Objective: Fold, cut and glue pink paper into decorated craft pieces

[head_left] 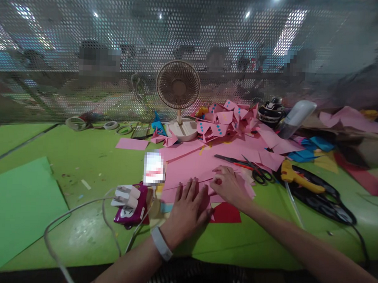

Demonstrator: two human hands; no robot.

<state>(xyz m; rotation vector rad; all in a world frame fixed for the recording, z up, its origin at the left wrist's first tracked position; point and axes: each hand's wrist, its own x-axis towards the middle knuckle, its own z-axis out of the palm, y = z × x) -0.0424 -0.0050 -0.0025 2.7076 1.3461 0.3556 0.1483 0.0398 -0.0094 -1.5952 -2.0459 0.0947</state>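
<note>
My left hand [187,208] lies flat with fingers stretched out, pressing down on a pink paper sheet [187,172] on the green table. My right hand [229,186] rests just to its right on the same sheet, fingers curled and pressing along a fold in the paper. A red paper piece [226,214] lies under the pink sheet near my wrists. A white band sits on my left wrist.
A small desk fan [178,97] stands behind a heap of folded pink paper shapes [227,118]. Scissors [253,167] and a yellow glue gun [295,175] lie right. A purple device with white cable [131,205] sits left, beside a green sheet [17,209]. Perforated screen behind; people beyond.
</note>
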